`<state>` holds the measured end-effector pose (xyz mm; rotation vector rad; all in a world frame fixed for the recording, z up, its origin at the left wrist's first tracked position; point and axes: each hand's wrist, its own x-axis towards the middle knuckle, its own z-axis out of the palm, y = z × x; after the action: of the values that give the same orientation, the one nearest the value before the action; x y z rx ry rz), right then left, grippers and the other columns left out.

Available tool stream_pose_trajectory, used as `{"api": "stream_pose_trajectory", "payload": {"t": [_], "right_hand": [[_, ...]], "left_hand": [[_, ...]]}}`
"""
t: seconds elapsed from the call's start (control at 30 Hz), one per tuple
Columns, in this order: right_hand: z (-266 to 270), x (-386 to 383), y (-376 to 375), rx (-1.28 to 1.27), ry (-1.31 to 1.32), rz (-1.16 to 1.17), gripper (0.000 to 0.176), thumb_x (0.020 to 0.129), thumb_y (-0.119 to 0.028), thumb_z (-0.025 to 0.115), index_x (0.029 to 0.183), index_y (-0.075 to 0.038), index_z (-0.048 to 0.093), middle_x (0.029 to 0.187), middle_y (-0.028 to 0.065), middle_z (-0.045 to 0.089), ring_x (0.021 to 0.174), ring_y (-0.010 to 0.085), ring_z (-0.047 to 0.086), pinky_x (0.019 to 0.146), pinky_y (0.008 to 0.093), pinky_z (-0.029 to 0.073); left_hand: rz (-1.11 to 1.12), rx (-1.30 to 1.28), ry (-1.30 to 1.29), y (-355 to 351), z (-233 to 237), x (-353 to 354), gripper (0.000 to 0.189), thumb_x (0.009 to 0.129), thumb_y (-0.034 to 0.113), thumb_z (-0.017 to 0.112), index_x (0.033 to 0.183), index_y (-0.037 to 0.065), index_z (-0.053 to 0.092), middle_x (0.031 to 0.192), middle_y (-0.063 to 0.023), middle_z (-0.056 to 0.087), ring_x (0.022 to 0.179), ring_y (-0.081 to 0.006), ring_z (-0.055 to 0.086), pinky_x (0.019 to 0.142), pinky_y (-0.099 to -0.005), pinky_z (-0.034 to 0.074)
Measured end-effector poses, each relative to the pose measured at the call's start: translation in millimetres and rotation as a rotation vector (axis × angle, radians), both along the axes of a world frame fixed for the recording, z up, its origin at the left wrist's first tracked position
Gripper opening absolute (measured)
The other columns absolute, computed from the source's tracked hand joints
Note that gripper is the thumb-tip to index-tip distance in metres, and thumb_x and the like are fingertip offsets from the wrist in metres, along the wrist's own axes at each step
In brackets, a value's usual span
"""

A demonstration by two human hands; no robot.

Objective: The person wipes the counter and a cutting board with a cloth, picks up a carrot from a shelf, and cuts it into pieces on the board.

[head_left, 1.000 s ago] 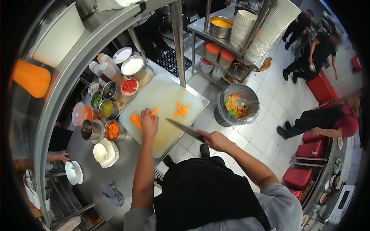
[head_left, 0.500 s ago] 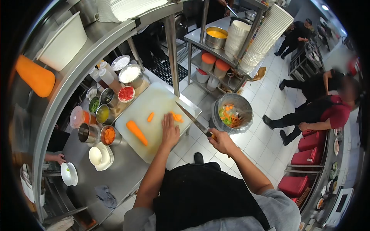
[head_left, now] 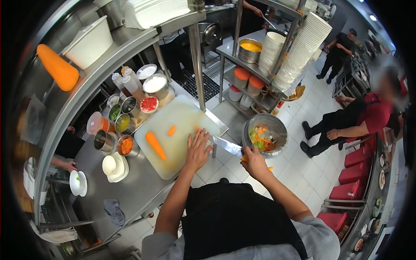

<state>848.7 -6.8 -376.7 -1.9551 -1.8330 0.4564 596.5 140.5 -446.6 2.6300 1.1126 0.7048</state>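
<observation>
My left hand (head_left: pixel 197 149) is open, fingers stretched forward over the right edge of the white cutting board (head_left: pixel 167 167). A small orange carrot piece (head_left: pixel 196 128) peeks out at its fingertips; whether more lies under the hand is hidden. My right hand (head_left: pixel 255 163) is closed round the yellow handle of a large kitchen knife (head_left: pixel 226 145). The blade points left, its tip close beside my left fingers. On the board lie a peeled carrot length (head_left: pixel 155 145) and a shorter carrot piece (head_left: pixel 171 130).
Right of the board stands a lined waste bin (head_left: pixel 247 141) with vegetable scraps. Metal cups, including one of carrot pieces (head_left: pixel 126 146), line the board's left side. White bowls (head_left: pixel 115 168) and a grey cloth (head_left: pixel 113 211) lie on the steel counter. Co-workers (head_left: pixel 368 115) stand at right.
The knife has swung from slanting over the board's corner to lying flatter, beside my left fingers. Several orange pieces that showed by that hand are now mostly out of sight. The camera view has shifted.
</observation>
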Motion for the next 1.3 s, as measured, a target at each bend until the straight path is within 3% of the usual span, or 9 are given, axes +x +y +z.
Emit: {"api": "stream_pose_trajectory", "payload": {"t": [0.1, 0.2, 0.33, 0.5, 0.57, 0.77, 0.97, 1.07, 1.3], "right_hand": [[-4.0, 10.2, -10.4, -0.023, 0.007, 0.003, 0.055, 0.077, -0.01, 0.082, 0.125, -0.008, 0.055, 0.114, 0.0234, 0.056, 0.098, 0.046, 0.065, 0.086, 0.0513, 0.057], [2.0, 13.8, -23.3, -0.079, 0.057, -0.038, 0.054, 0.078, -0.012, 0.082, 0.125, -0.009, 0.056, 0.114, 0.0252, 0.058, 0.097, 0.0485, 0.064, 0.087, 0.0534, 0.056], [3.0, 18.6, -33.3, -0.118, 0.171, 0.071, 0.043, 0.086, -0.019, 0.078, 0.124, -0.008, 0.059, 0.1, 0.0234, 0.065, 0.093, 0.0447, 0.066, 0.081, 0.0505, 0.055], [13.3, -11.6, -31.1, -0.349, 0.361, 0.111, 0.033, 0.096, -0.019, 0.066, 0.123, -0.001, 0.06, 0.08, 0.0213, 0.069, 0.079, 0.0416, 0.068, 0.076, 0.0468, 0.054], [11.2, -22.6, -21.3, -0.405, 0.369, 0.13, 0.033, 0.096, -0.017, 0.065, 0.123, 0.0, 0.059, 0.086, 0.0221, 0.07, 0.083, 0.0423, 0.068, 0.077, 0.0478, 0.054], [-20.2, -39.6, 0.6, -0.203, 0.274, 0.287, 0.033, 0.094, -0.017, 0.065, 0.123, -0.001, 0.059, 0.093, 0.0238, 0.068, 0.088, 0.0454, 0.067, 0.08, 0.0522, 0.053], [-41.6, -54.5, 6.5, -0.233, 0.211, 0.269, 0.038, 0.095, -0.022, 0.064, 0.127, -0.004, 0.056, 0.099, 0.0266, 0.066, 0.091, 0.0472, 0.067, 0.081, 0.0541, 0.054], [-45.3, -57.6, 8.9, -0.263, 0.161, 0.251, 0.038, 0.097, -0.023, 0.063, 0.13, -0.005, 0.055, 0.1, 0.0281, 0.066, 0.09, 0.0479, 0.067, 0.081, 0.0552, 0.055], [-38.4, -61.7, 12.1, -0.296, 0.169, 0.292, 0.037, 0.098, -0.021, 0.06, 0.13, -0.003, 0.051, 0.098, 0.0301, 0.067, 0.089, 0.0496, 0.067, 0.081, 0.0572, 0.055]], "left_hand": [[0.055, -0.078, 0.012, 27.6, -10.2, -5.5, 0.058, 0.106, 0.038, 0.051, 0.153, 0.005, 0.046, 0.165, -0.015, 0.035, 0.154, -0.0353, 0.029, 0.123, -0.06, 0.022], [0.116, -0.15, -0.099, 47.7, -3.0, -30.5, 0.048, 0.104, 0.021, 0.051, 0.149, 0.002, 0.05, 0.162, -0.015, 0.04, 0.152, -0.0357, 0.033, 0.122, -0.0564, 0.026], [0.354, -0.038, -0.083, 75.6, -0.2, -118.3, 0.059, 0.083, -0.01, 0.053, 0.139, 0.006, 0.062, 0.159, -0.0141, 0.045, 0.146, -0.0371, 0.042, 0.119, -0.0525, 0.034], [0.319, -0.006, 0.458, 63.2, 29.9, -198.6, 0.064, 0.084, -0.01, 0.056, 0.143, 0.014, 0.06, 0.163, -0.0131, 0.038, 0.151, -0.034, 0.035, 0.121, -0.0524, 0.031], [0.276, 0.026, 0.458, 69.5, 21.2, -210.6, 0.064, 0.082, -0.012, 0.057, 0.14, 0.013, 0.06, 0.163, -0.0118, 0.037, 0.149, -0.0357, 0.034, 0.119, -0.0524, 0.034], [0.281, -0.048, 0.34, 55.7, 28.8, -222.7, 0.056, 0.077, -0.005, 0.069, 0.13, 0.008, 0.061, 0.143, -0.0132, 0.047, 0.134, -0.0388, 0.044, 0.11, -0.0511, 0.041], [0.311, -0.074, 0.272, 42.3, 36.7, -218.1, 0.058, 0.076, 0.002, 0.077, 0.131, 0.008, 0.061, 0.135, -0.0127, 0.048, 0.125, -0.0381, 0.046, 0.106, -0.0463, 0.044], [0.377, -0.106, 0.301, 28.4, 38.0, -205.8, 0.055, 0.077, 0.015, 0.084, 0.128, 0.009, 0.062, 0.126, -0.0135, 0.05, 0.119, -0.0378, 0.048, 0.105, -0.0487, 0.044], [0.605, -0.058, 0.301, -19.1, 22.4, -166.6, 0.048, 0.081, 0.045, 0.08, 0.109, 0.009, 0.065, 0.106, -0.0145, 0.055, 0.096, -0.0354, 0.06, 0.077, -0.0488, 0.053]]}}
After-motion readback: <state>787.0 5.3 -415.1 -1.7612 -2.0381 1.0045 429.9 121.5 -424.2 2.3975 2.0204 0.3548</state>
